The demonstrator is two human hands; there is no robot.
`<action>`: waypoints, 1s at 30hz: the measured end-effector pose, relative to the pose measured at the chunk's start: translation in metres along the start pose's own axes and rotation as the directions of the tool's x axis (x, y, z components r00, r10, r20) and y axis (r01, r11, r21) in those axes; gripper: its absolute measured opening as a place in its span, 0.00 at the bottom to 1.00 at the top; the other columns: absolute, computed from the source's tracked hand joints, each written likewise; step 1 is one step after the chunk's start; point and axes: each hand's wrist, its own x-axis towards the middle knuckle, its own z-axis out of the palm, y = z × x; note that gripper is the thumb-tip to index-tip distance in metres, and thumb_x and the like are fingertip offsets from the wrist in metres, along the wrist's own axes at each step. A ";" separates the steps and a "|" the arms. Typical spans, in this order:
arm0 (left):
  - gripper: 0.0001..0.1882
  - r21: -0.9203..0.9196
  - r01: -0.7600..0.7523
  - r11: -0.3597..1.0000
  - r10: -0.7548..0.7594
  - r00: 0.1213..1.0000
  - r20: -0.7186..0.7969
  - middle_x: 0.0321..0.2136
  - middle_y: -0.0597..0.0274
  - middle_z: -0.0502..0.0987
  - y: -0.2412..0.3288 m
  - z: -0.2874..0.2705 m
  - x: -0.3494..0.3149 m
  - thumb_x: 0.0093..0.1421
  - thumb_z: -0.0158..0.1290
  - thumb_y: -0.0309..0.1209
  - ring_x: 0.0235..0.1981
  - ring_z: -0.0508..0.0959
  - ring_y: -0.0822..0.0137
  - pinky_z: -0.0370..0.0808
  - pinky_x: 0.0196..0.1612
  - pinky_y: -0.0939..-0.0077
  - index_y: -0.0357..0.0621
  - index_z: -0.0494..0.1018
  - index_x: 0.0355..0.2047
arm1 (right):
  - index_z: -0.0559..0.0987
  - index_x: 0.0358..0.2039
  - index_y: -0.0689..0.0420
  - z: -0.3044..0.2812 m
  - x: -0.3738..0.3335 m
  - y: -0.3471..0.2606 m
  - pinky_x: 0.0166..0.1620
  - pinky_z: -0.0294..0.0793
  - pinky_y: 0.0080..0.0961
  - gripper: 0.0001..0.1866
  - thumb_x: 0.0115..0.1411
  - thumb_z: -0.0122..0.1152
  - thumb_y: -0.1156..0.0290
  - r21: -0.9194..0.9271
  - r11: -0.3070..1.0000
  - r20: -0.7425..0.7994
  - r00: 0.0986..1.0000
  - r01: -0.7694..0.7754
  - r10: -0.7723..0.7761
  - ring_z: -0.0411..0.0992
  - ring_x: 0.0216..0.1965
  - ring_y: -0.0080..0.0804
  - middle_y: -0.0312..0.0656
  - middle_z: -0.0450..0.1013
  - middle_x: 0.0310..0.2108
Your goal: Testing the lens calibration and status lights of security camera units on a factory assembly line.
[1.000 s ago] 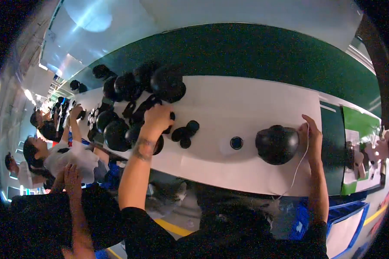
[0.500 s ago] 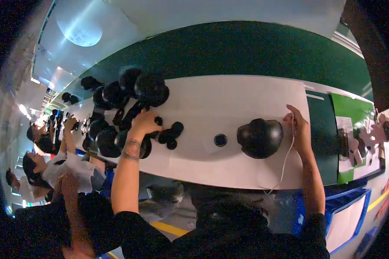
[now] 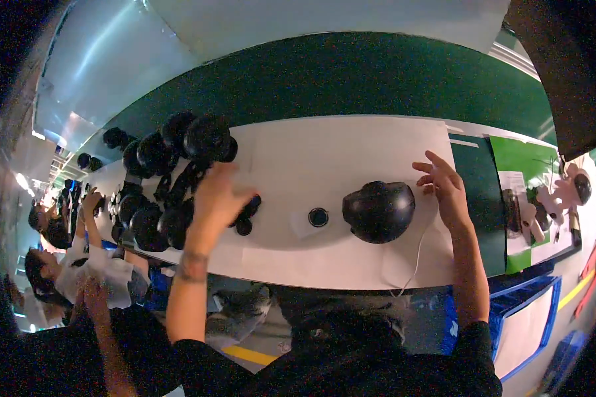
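Observation:
A glossy black rounded shell (image 3: 379, 213) sits on the white tabletop (image 3: 291, 159), with a small dark ring-shaped part (image 3: 318, 217) to its left. Beyond the shell's right side hovers my right hand (image 3: 444, 188), fingers spread and holding nothing visible. Below that hand a thin white cord (image 3: 420, 255) runs down toward the near edge. My left hand (image 3: 220, 202), smeared by motion, is over the left part of the table; its thumb points right and its grip cannot be made out. Beside it lie small black round pieces (image 3: 245, 223), partly hidden by the hand.
Several large black round housings (image 3: 208, 137) crowd the table's left side. On the right lies a green mat (image 3: 506, 155) with papers and parts. A blue-framed bin (image 3: 530, 324) stands below. Co-workers (image 3: 102, 268) work farther left, and another person's hand (image 3: 569, 188) shows far right.
The view has shifted, so the table's contents sit farther left in the picture. My left hand has moved off the black parts it was among. My right hand's fingers are now spread, apart from the cord.

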 end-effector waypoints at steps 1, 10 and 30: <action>0.36 -0.084 -0.075 0.994 0.078 0.996 0.033 0.52 0.47 0.72 0.025 -0.007 -0.011 0.50 0.67 0.46 0.53 0.73 0.47 0.71 0.55 0.54 0.42 0.70 0.55 | 0.67 0.65 0.59 0.000 0.001 0.000 0.39 0.69 0.19 0.28 0.65 0.50 0.65 0.006 1.000 0.001 1.000 0.001 -0.001 0.72 0.35 0.24 0.46 0.77 0.49; 0.34 -0.233 -0.338 0.912 0.321 0.941 -0.106 0.49 0.55 0.71 0.104 0.051 -0.056 0.45 0.69 0.41 0.51 0.71 0.51 0.69 0.54 0.56 0.43 0.71 0.51 | 0.68 0.63 0.59 0.006 0.005 0.012 0.35 0.71 0.17 0.24 0.68 0.51 0.71 -0.131 0.983 0.039 0.992 0.126 -0.122 0.70 0.32 0.21 0.43 0.78 0.45; 0.26 -0.436 -0.137 0.890 0.167 0.986 0.030 0.44 0.53 0.72 0.095 0.065 -0.039 0.46 0.69 0.39 0.49 0.69 0.48 0.65 0.55 0.55 0.40 0.73 0.41 | 0.68 0.63 0.59 0.008 0.002 0.014 0.35 0.69 0.15 0.25 0.65 0.47 0.77 -0.328 0.928 0.009 0.983 0.175 -0.182 0.67 0.31 0.18 0.40 0.76 0.43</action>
